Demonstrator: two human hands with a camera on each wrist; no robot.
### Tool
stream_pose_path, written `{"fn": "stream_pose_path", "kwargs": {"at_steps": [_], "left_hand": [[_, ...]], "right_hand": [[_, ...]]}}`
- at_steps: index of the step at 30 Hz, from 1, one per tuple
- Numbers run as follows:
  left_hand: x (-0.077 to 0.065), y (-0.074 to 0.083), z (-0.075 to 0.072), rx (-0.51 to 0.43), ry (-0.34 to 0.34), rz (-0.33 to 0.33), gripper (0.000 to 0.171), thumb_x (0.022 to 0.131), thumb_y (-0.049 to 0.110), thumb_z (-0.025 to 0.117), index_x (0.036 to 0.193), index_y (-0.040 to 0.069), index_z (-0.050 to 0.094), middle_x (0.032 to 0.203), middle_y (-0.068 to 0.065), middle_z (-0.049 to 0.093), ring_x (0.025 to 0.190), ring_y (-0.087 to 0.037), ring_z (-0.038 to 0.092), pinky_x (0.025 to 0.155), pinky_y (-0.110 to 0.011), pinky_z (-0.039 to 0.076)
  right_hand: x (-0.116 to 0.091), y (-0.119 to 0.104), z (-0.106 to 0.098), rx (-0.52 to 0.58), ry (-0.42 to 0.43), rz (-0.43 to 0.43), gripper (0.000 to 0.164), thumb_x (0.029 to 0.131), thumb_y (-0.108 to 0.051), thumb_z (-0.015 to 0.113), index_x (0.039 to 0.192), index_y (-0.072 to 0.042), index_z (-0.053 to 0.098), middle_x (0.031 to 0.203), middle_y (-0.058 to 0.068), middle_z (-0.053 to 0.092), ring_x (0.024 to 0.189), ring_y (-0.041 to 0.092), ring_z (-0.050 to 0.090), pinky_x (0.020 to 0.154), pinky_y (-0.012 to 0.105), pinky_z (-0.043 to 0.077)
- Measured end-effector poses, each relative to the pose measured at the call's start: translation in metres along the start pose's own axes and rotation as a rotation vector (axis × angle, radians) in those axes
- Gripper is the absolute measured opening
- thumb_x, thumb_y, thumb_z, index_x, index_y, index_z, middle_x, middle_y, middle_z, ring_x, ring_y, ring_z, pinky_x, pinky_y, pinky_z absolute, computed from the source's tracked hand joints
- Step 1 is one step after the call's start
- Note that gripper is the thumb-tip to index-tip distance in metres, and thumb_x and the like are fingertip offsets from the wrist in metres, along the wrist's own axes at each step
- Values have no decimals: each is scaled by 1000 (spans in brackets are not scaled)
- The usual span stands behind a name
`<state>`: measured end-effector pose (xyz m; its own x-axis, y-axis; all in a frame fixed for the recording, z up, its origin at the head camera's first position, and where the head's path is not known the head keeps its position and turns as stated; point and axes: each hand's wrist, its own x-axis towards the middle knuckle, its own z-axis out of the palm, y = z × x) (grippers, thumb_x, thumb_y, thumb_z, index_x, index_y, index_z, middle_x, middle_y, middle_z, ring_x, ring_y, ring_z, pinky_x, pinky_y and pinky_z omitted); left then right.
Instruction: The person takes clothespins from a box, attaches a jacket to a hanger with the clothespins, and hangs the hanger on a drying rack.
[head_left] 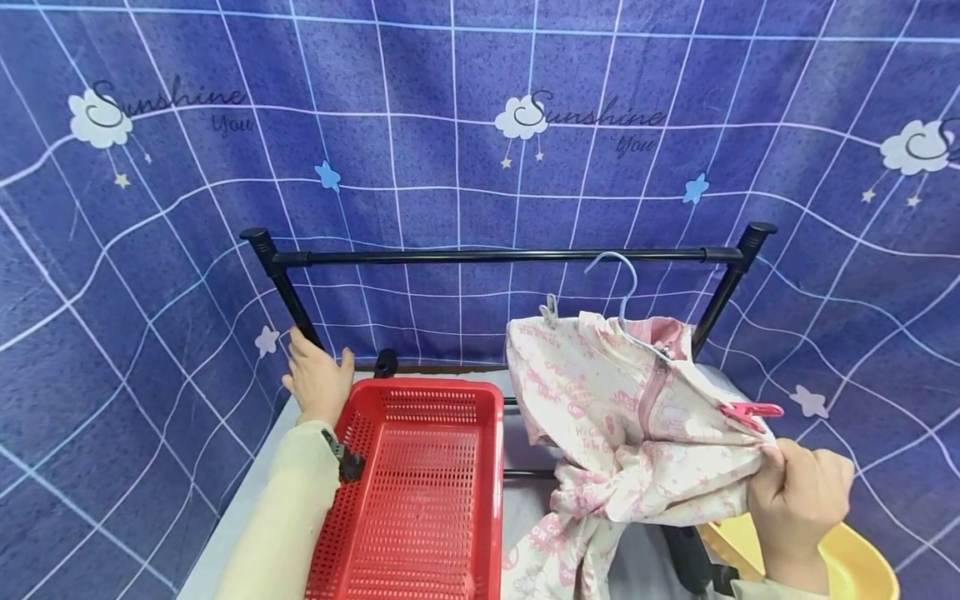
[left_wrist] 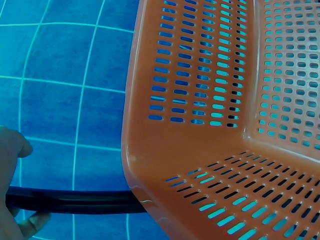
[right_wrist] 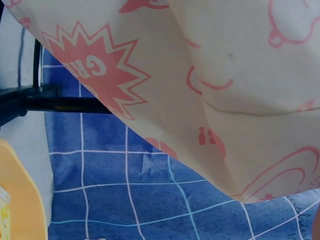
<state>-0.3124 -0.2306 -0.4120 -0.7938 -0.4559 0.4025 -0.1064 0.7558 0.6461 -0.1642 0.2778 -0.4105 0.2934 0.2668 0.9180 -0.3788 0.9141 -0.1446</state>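
A white jacket [head_left: 592, 392] with pink prints and a pink zipper is on a blue-grey hanger [head_left: 630, 287]. The hanger's hook crosses the bar of a black clothes rack [head_left: 480, 257]; whether it bears on the bar I cannot tell. One grey clothespin [head_left: 550, 311] and one pink clothespin [head_left: 752, 412] are clipped on the jacket's shoulders. My right hand [head_left: 802, 487] grips the sleeve at the right and pulls it taut. My left hand [head_left: 321, 379] is at the rack's left post, which passes between loosely spread thumb and fingers [left_wrist: 17, 142].
A red perforated basket [head_left: 423, 492] stands in front of the rack, beside my left arm. At the lower right is a yellow basin [head_left: 855, 554], with small white and yellow items [right_wrist: 5, 212] inside. A blue checked curtain [head_left: 465, 167] hangs behind.
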Motion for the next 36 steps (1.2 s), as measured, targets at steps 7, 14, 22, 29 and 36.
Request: {"fn": "stream_pose_path", "kwargs": {"at_steps": [7, 14, 22, 29, 36], "left_hand": [[0, -1, 0, 2, -16, -7, 88, 97, 29, 57, 154, -1, -2, 154, -32, 24, 131, -51, 36, 94, -60, 24], [1, -2, 1, 2, -1, 8, 89, 96, 27, 60, 154, -2, 0, 152, -34, 25, 131, -52, 35, 93, -60, 24], [0, -2, 1, 2, -5, 10, 88, 96, 27, 59, 154, -2, -1, 153, -33, 25, 131, -52, 35, 93, -60, 24], [0, -2, 1, 6, -8, 6, 87, 97, 29, 58, 154, -2, 0, 153, -32, 25, 131, -51, 36, 93, -59, 24], [1, -4, 1, 8, 2, 19, 87, 97, 29, 58, 154, -2, 1, 152, -32, 27, 129, -51, 38, 90, -59, 25]], "right_hand": [[5, -1, 4, -2, 19, -5, 59, 98, -45, 58, 67, 4, 50, 55, 21, 31, 51, 44, 21, 58, 54, 18], [9, -2, 8, -14, 39, 15, 60, 97, -47, 58, 65, 4, 50, 55, 22, 32, 51, 45, 21, 58, 53, 18], [13, -4, 13, -18, 60, 32, 61, 96, -47, 60, 65, 4, 50, 54, 22, 32, 51, 44, 20, 59, 54, 19], [14, -3, 19, -33, 73, 40, 62, 96, -49, 58, 66, 4, 51, 55, 22, 32, 51, 45, 20, 61, 56, 20], [12, -1, 20, -41, 58, 59, 63, 97, -50, 55, 68, 6, 52, 55, 24, 32, 51, 46, 22, 64, 59, 19]]}}
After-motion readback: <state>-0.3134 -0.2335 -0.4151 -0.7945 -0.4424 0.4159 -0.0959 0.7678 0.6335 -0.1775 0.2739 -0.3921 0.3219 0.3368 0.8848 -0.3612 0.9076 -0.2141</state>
